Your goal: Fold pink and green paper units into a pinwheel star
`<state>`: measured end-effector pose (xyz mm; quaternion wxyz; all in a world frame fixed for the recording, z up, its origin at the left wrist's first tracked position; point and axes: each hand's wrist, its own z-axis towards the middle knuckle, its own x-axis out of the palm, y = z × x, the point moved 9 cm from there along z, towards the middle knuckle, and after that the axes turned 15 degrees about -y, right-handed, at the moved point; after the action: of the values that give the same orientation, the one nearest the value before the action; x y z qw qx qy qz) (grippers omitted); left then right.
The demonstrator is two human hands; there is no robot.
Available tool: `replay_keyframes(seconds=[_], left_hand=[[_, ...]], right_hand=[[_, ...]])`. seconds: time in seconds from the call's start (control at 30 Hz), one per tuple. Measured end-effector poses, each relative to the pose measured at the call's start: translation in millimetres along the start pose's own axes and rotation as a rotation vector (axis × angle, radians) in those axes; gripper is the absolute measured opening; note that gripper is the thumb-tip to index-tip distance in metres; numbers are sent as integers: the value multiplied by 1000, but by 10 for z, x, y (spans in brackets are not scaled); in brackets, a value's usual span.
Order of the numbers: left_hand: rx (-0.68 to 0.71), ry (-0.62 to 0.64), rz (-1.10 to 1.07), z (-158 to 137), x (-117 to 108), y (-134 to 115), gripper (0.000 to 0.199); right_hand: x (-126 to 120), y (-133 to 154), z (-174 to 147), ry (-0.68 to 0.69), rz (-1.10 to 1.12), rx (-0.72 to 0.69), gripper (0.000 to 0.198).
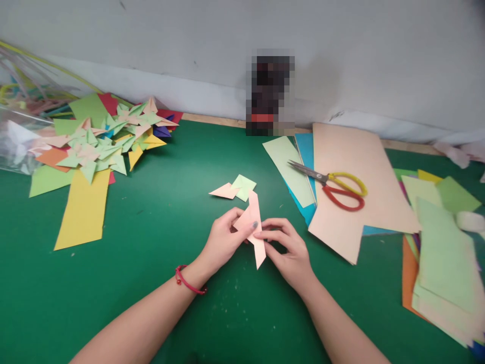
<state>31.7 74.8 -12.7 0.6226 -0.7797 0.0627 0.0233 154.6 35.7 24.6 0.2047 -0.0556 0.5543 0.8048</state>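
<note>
A pale pink folded paper piece (254,215) is held between both hands above the green table. My left hand (227,231) grips it from the left, thumb pressed on its front face and the other fingers behind. From the right, my right hand (287,248) pinches its edge, index fingertip against the paper; part of its grip is hidden behind the paper. Just beyond the hands lie a small green folded paper piece (244,187) and a pink pointed one (224,191), touching each other.
Scissors (328,184) with yellow and red handles rest on large pink sheets (352,151) at the right. Folded paper stars (102,146) pile up at the left beside a yellow strip (84,207). More coloured sheets (445,253) lie far right. A wall (182,55) borders the back.
</note>
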Motion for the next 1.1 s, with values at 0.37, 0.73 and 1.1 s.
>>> replay_keyframes(seconds=[0.37, 0.73, 1.1], left_hand=[[-32, 5, -60, 3, 9, 13, 17], [-66, 15, -60, -4, 13, 37, 22], [-37, 13, 8, -3, 5, 22, 25]], right_hand=[[67, -47, -27, 55, -3, 11, 32], [93, -33, -26, 85, -25, 16, 29], [80, -33, -14, 81, -14, 30, 29]])
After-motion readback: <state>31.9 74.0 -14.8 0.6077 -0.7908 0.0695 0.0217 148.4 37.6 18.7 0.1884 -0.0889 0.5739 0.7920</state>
